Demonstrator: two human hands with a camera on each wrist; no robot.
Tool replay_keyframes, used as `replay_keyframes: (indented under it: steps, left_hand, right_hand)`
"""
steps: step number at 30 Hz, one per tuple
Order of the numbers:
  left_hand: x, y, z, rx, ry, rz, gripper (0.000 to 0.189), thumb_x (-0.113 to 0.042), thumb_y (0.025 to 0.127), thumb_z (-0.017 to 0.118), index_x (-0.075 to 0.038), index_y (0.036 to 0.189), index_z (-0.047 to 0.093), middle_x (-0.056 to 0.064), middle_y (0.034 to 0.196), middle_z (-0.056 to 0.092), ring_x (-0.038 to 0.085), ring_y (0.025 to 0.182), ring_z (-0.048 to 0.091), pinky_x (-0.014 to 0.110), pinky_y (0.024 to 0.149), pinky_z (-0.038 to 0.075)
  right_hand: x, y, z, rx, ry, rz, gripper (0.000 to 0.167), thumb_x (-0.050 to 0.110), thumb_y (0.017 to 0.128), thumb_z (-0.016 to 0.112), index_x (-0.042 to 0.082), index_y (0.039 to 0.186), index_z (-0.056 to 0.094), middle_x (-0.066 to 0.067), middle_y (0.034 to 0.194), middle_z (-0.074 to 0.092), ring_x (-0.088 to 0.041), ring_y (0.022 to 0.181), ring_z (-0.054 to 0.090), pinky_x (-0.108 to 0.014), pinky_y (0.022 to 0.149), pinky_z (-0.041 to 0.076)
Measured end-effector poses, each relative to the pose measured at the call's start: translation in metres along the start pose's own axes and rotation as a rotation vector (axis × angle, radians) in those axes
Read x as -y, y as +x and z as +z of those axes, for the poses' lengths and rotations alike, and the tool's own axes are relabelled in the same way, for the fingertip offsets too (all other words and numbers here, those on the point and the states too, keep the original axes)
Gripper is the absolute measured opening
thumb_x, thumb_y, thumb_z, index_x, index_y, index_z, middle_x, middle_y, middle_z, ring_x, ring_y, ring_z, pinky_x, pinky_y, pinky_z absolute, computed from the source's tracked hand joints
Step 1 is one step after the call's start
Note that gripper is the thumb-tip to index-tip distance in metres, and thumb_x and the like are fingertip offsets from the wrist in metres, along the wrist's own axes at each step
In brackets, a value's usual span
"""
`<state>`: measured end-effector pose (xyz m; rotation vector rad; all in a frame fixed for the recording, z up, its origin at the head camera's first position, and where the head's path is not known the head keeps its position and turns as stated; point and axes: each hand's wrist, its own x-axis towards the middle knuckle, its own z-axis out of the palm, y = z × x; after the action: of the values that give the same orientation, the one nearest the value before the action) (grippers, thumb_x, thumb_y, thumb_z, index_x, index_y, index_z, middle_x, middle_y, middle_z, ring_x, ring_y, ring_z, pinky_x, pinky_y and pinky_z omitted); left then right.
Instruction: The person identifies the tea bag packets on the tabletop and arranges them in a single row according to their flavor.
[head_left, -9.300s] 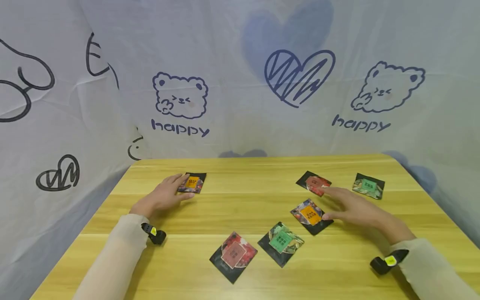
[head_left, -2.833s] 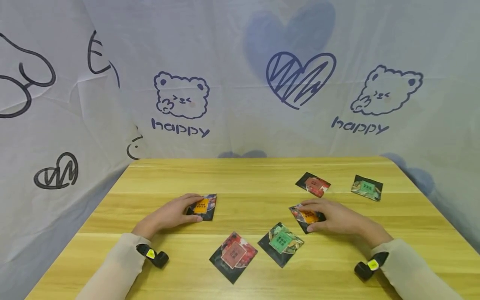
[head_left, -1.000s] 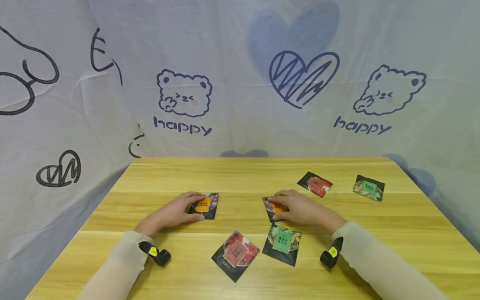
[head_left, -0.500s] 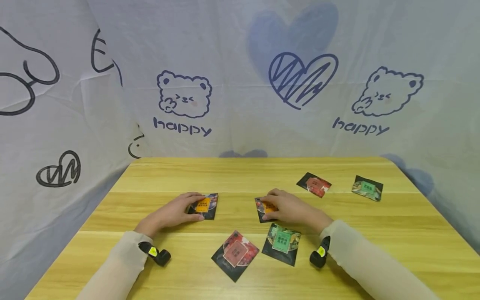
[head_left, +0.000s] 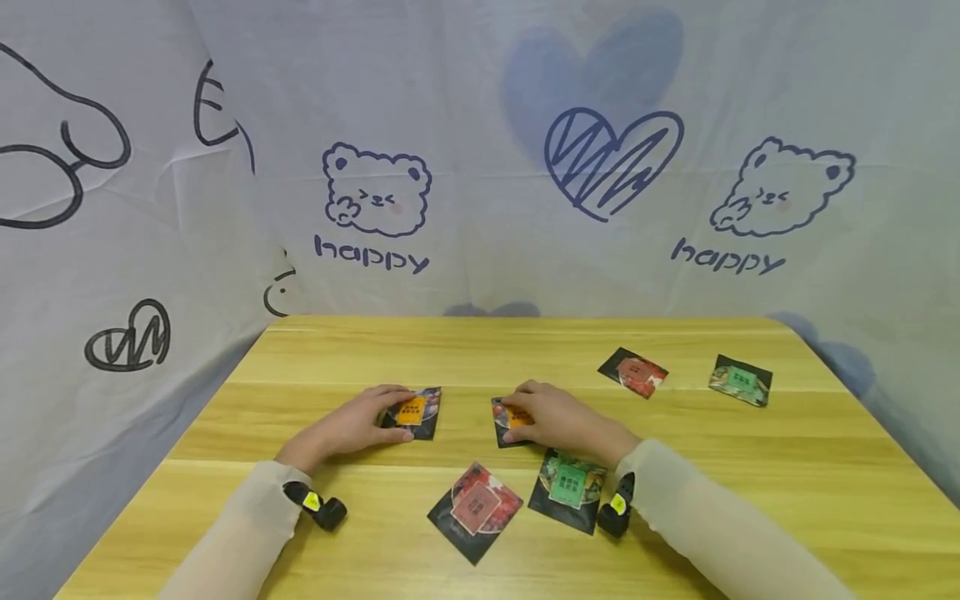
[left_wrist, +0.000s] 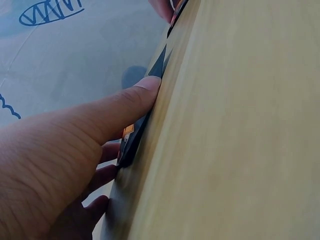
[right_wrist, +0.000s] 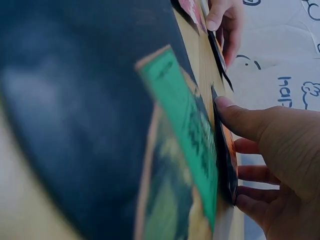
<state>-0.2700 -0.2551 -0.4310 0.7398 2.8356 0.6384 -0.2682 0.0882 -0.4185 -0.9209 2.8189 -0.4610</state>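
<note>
In the head view my left hand (head_left: 351,425) grips a flat black packet with an orange label (head_left: 412,410) on the left-middle of the table. Its thumb lies at the near edge and its fingers at the far side; the left wrist view shows this packet (left_wrist: 131,142) between them. To the right, my right hand (head_left: 562,421) holds a matching orange-labelled packet (head_left: 502,429) the same way, covering much of it. A gap separates the two packets. Nearer me lie a red-labelled packet (head_left: 475,510) and a green-labelled packet (head_left: 568,490), the latter just below my right hand and large in the right wrist view.
At the back right of the wooden table (head_left: 360,533) lie another red-labelled packet (head_left: 634,372) and another green-labelled packet (head_left: 741,380). A white printed cloth (head_left: 480,225) hangs behind the table and along its left side.
My right hand took hold of its orange-labelled packet and slid it left; the near green packet turned slightly. Earlier my left hand brought its packet nearer, and it has since stayed put.
</note>
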Motion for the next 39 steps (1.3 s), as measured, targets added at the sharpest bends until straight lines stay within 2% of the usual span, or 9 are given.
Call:
replay_keyframes:
  steps: [13, 22, 39]
  left_hand:
    - [-0.001, -0.002, -0.001, 0.004, -0.009, -0.006, 0.079, -0.058, 0.087, 0.065, -0.015, 0.149, 0.043, 0.015, 0.153, 0.035, 0.037, 0.137, 0.035, 0.057, 0.106, 0.035]
    - [-0.004, -0.001, -0.002, 0.003, 0.001, 0.005, 0.078, -0.056, 0.087, 0.066, -0.014, 0.149, 0.044, 0.016, 0.152, 0.036, 0.036, 0.135, 0.037, 0.055, 0.106, 0.036]
    - [-0.002, 0.000, -0.002, 0.015, -0.005, -0.021, 0.077, -0.057, 0.087, 0.066, -0.017, 0.149, 0.044, 0.014, 0.152, 0.036, 0.036, 0.136, 0.036, 0.056, 0.107, 0.035]
  right_hand:
    - [0.015, 0.019, 0.008, -0.019, -0.022, -0.023, 0.064, 0.052, 0.091, 0.064, 0.016, 0.142, 0.053, -0.010, 0.136, 0.050, -0.028, 0.119, 0.052, -0.044, 0.100, 0.045]
    - [0.027, 0.027, 0.011, -0.030, -0.058, 0.005, 0.064, 0.052, 0.091, 0.063, 0.015, 0.142, 0.053, -0.011, 0.138, 0.049, -0.031, 0.123, 0.050, -0.046, 0.103, 0.042]
    - [0.048, 0.045, 0.019, -0.046, -0.165, 0.077, 0.067, 0.061, 0.091, 0.056, 0.020, 0.143, 0.052, -0.008, 0.136, 0.051, -0.028, 0.120, 0.051, -0.047, 0.097, 0.046]
